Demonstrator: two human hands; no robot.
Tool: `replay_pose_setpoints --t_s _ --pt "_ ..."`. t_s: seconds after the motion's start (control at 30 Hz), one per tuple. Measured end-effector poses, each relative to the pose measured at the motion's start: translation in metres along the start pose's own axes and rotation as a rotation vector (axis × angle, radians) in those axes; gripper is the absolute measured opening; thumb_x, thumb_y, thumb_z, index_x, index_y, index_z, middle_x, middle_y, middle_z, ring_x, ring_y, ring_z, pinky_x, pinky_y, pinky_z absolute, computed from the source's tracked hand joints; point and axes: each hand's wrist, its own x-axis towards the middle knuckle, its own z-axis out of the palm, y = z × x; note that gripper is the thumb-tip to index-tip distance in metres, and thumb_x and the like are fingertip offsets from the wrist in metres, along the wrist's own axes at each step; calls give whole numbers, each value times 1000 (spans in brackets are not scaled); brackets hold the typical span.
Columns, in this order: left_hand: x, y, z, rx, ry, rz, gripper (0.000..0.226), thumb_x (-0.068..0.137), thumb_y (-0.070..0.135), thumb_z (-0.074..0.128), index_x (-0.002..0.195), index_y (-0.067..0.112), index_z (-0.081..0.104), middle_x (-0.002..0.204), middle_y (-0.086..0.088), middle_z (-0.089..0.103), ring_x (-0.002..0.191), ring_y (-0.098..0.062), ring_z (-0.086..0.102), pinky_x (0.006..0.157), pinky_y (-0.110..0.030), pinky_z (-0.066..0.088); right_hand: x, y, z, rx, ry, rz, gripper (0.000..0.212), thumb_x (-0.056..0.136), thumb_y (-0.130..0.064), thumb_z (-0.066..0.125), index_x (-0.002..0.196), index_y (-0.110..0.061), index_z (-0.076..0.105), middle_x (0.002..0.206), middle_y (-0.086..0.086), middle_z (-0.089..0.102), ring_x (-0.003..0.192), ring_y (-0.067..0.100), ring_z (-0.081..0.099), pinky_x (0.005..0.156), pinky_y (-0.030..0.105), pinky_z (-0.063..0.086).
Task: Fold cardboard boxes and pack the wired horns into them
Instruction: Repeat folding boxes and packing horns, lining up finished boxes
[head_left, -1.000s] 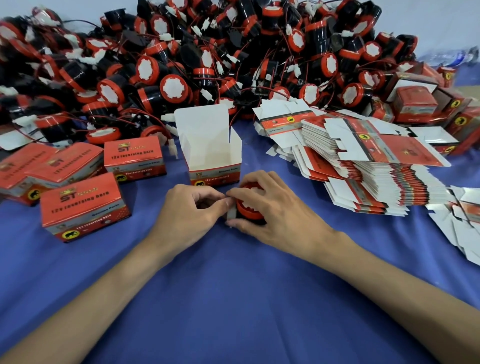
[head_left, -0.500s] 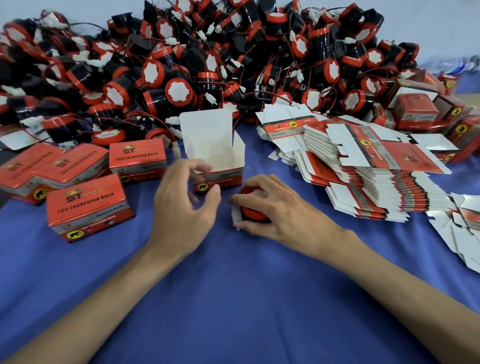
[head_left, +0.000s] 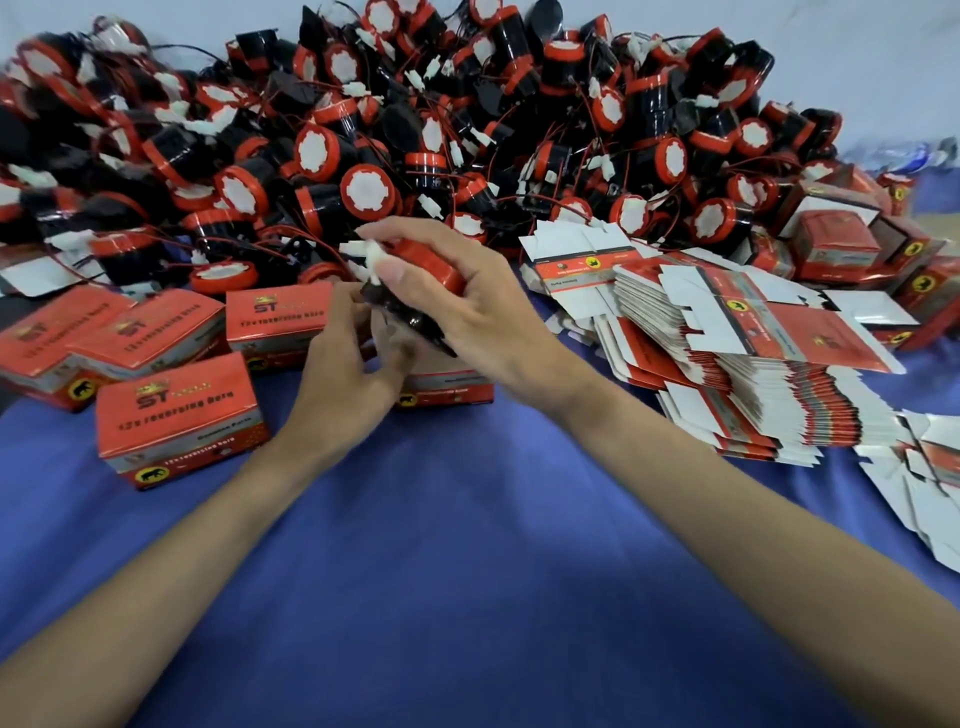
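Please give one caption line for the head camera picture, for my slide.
Right hand grips a wired horn over a red box; loose horns piled behind, flat cartons alongside.

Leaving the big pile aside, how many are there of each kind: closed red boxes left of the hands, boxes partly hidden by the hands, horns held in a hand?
Closed red boxes: 4
Partly hidden box: 1
Horn in the right hand: 1
Total: 6
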Motion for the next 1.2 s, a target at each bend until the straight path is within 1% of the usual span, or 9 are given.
replay_pose_setpoints --t_s 0.13,0.27,0.4,0.57,0.67,0.83,0.93,1.1,1.2 --pt "-4 1 2 -48 -40 -2 48 85 -6 63 98 33 39 96 21 59 94 9 60 72 -8 47 1 24 -9 -342 28 -91 28 89 -13 66 117 -10 65 115 8 59 109 16 53 98 25 42" --pt "-4 3 2 -66 -113 7 38 75 7 60 93 26 32 95 -3 50 86 -12 56 73 -32 54 -11 36 -13 -617 -157 -119 33 91 -22 65 121 -11 62 124 9 50 116 26 46 101 43 39" --pt "-4 4 -1 -154 -142 -23 38 72 5 59 92 23 31 100 -18 45 89 -16 52 76 -27 51 -9 29 -16 -806 -263 -126 36 97 -29 55 130 -16 55 132 8 44 121 26 39 100 47 36" --pt "-3 2 0 -214 -158 -50 34 74 6 55 90 22 30 95 -13 41 89 -31 49 78 -40 50 -8 24 -20 -1037 -382 -193 40 101 -33 45 140 -22 44 138 7 37 121 20 37 103 38 32" --pt "-3 2 0 -186 -131 -40 33 75 6 54 89 24 30 91 -7 41 84 -23 49 72 -38 52 -8 24 -21 -1198 -385 -296 41 102 -33 42 141 -21 42 139 7 38 121 20 38 104 31 29" --pt "-4 2 -1 -154 -133 -53 33 74 6 52 90 26 31 94 -8 43 90 -38 51 78 -64 50 -10 27 -18 -1298 -354 -348 40 102 -30 40 139 -17 43 140 10 40 124 23 40 103 34 32" --pt "-4 1 -1 -166 -127 -70 33 74 5 51 90 26 32 93 -2 44 86 -23 49 76 -64 51 -12 29 -16 -1346 -343 -346 39 101 -26 42 139 -18 43 141 9 40 124 24 39 99 34 34" --pt "-4 0 -2 -140 -131 -66 36 74 3 53 90 27 32 90 0 46 83 -17 51 75 -62 51 -11 32 -15 -1386 -320 -360 37 99 -18 44 136 -17 46 142 6 42 127 25 39 100 39 33" --pt "-4 -1 -3 -102 -125 -50 37 74 4 53 90 28 31 92 -2 44 85 -26 48 75 -58 52 -11 32 -17 -1339 -372 -360 37 100 -23 45 136 -16 46 142 7 41 125 25 38 94 36 35"
